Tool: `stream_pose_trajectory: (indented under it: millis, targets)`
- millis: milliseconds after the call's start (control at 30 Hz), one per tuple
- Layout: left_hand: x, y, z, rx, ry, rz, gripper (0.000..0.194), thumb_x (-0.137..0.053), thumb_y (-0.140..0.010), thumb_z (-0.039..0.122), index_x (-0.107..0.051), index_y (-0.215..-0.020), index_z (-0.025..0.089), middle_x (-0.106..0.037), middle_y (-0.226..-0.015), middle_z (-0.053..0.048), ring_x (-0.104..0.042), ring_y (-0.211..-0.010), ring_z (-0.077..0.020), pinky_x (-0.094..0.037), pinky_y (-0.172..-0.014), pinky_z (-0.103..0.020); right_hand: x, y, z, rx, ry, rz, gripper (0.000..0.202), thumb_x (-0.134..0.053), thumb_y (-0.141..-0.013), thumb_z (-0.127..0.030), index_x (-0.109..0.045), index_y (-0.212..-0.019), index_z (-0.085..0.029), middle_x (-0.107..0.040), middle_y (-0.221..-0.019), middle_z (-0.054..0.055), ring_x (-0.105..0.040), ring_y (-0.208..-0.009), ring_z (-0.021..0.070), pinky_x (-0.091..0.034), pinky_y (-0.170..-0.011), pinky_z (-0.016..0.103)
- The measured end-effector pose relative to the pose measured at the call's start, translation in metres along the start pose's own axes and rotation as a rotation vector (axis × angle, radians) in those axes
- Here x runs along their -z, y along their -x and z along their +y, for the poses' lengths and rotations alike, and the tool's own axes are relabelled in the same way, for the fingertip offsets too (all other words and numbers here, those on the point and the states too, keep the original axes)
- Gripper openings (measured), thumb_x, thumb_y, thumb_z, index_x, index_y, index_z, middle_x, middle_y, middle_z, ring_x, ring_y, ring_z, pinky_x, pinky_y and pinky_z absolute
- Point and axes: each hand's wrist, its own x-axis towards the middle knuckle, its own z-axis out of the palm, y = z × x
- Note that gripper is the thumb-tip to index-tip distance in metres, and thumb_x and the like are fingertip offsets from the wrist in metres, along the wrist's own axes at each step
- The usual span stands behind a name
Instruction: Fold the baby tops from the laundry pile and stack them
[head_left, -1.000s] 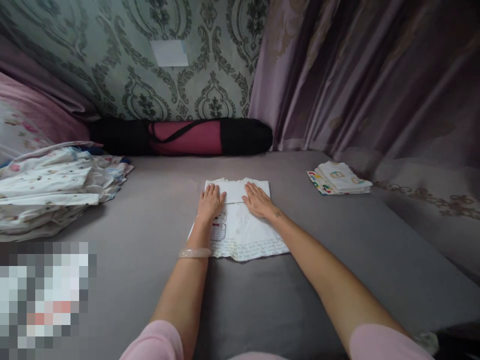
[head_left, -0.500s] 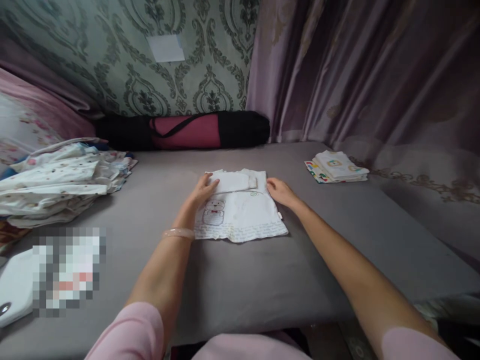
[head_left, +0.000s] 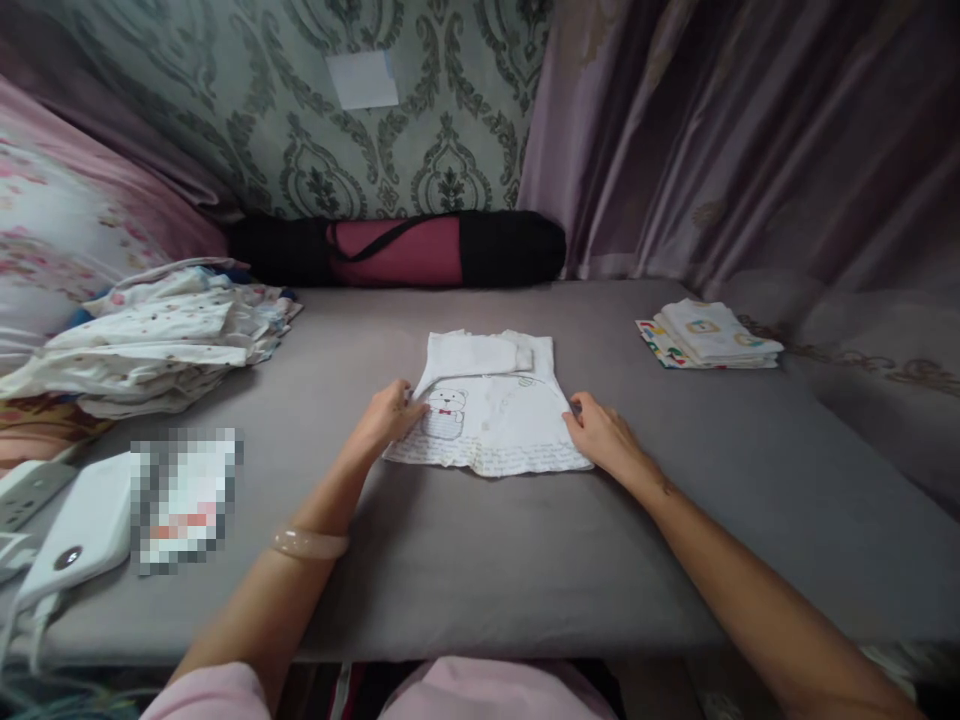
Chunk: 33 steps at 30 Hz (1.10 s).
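Note:
A small white shirt [head_left: 502,415] lies flat on the grey sheet, with a bear print at its lower left and lines of script along the hem. Its sleeves are folded inward across the upper part. On the left side edge, beside the bear, my left hand [head_left: 390,412] pinches the cloth between thumb and fingers. Opposite it, my right hand [head_left: 600,430] grips the right side edge a little above the hem. The fingertips of both hands are partly hidden at the fabric.
A heap of white patterned clothes [head_left: 172,330] lies at the left, and a small folded stack [head_left: 712,335] at the right. Along the wall rests a long black and red bag [head_left: 405,250]. A white power bank [head_left: 90,520] with cables and a blurred packet [head_left: 187,500] are near left.
Both hands have slid down the shirt's sides toward the hem, and the lower part looks spread wider. The camera view has shifted slightly left.

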Motion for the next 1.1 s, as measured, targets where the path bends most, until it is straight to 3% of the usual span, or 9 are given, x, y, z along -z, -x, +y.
stream_pose_trajectory:
  millis: [200,367,467,567,667,767,967,1100]
  targets:
    - [0.006,0.028,-0.017,-0.007,0.065,-0.070,0.051,-0.061,-0.079,0.042,-0.054,-0.121,0.013,-0.062,-0.082,-0.005,-0.059,-0.077,-0.0200,-0.044,-0.068,-0.028,-0.003,0.020,0.015,0.088,-0.149,-0.050,0.042,-0.050,-0.088,-0.035,-0.049,-0.127,-0.020,-0.067,-0.076,0.003,-0.062,-0.069,0.0200,-0.036,-0.059,0.027]
    - [0.014,0.049,-0.025,-0.142,0.305,-0.247,0.070,-0.054,-0.084,0.049,-0.032,-0.143,0.019,-0.051,-0.067,0.005,-0.049,-0.057,-0.0126,-0.039,-0.055,-0.023,0.003,0.035,0.026,0.228,-0.405,-0.163,0.037,-0.049,-0.087,-0.037,-0.058,-0.119,-0.020,-0.063,-0.078,0.000,-0.056,-0.061,0.0144,-0.041,-0.059,0.026]
    - [0.023,0.059,-0.027,-0.282,0.302,-0.334,0.059,-0.053,-0.085,0.046,-0.044,-0.137,0.022,-0.050,-0.068,0.005,-0.046,-0.059,-0.0113,-0.036,-0.055,-0.022,0.011,0.044,0.031,0.385,-0.410,-0.238,0.031,-0.049,-0.084,-0.027,-0.065,-0.111,-0.021,-0.062,-0.090,0.003,-0.056,-0.065,0.0129,-0.044,-0.063,0.025]
    - [0.028,0.066,-0.031,-0.339,0.285,-0.390,0.045,-0.053,-0.083,0.036,-0.056,-0.125,0.021,-0.056,-0.077,0.001,-0.048,-0.063,-0.0123,-0.039,-0.058,-0.023,0.014,0.048,0.036,0.502,-0.386,-0.220,0.044,-0.046,-0.079,-0.013,-0.060,-0.120,-0.023,-0.061,-0.100,0.004,-0.058,-0.073,0.0132,-0.047,-0.069,0.025]
    - [0.024,0.068,-0.037,-0.438,0.222,-0.269,0.048,-0.048,-0.079,0.020,-0.054,-0.126,0.023,-0.059,-0.095,-0.003,-0.052,-0.070,-0.0141,-0.044,-0.066,-0.025,0.008,0.045,0.039,0.603,-0.358,-0.090,0.046,-0.043,-0.081,-0.009,-0.059,-0.121,-0.026,-0.060,-0.106,0.006,-0.060,-0.091,0.0175,-0.048,-0.083,0.031]
    - [0.016,0.063,-0.043,-0.548,0.109,-0.104,0.048,-0.045,-0.079,0.014,-0.056,-0.125,0.025,-0.057,-0.103,-0.005,-0.055,-0.081,-0.0165,-0.045,-0.077,-0.027,0.004,0.039,0.038,0.642,-0.331,0.058,0.034,-0.046,-0.085,-0.012,-0.063,-0.111,-0.026,-0.061,-0.101,0.007,-0.059,-0.094,0.0206,-0.048,-0.085,0.036]
    - [0.021,0.045,-0.040,-0.702,0.028,0.113,0.032,-0.048,-0.087,0.018,-0.065,-0.113,0.026,-0.053,-0.107,-0.008,-0.052,-0.098,-0.0202,-0.046,-0.088,-0.034,0.014,0.027,0.024,0.599,-0.354,0.333,0.019,-0.052,-0.085,-0.019,-0.068,-0.095,-0.025,-0.058,-0.091,0.006,-0.059,-0.086,0.0194,-0.049,-0.078,0.032]
    - [0.030,0.029,-0.026,-0.721,0.055,0.259,0.024,-0.049,-0.090,0.025,-0.068,-0.105,0.026,-0.053,-0.116,-0.008,-0.049,-0.106,-0.0221,-0.044,-0.095,-0.038,0.022,0.012,0.016,0.592,-0.415,0.421,0.015,-0.054,-0.086,-0.022,-0.068,-0.092,-0.024,-0.057,-0.095,0.006,-0.059,-0.089,0.0190,-0.050,-0.080,0.032]
